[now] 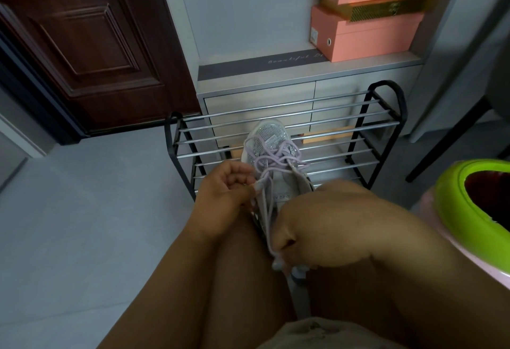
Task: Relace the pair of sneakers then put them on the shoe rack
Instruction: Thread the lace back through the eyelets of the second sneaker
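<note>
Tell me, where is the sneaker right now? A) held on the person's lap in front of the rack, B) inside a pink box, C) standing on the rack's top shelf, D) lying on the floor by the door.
A: the sneaker lies over the legs, both hands working its lace, and the rack behind carries no shoe.

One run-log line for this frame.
relacing | left hand pinches lace | right hand grips lace end | sneaker off rack

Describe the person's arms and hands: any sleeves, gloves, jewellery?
Both forearms are bare, with no sleeve in view. The left hand and right hand wear no gloves; no rings, watch or bracelet show. Fingernails are too blurred to judge.
</note>
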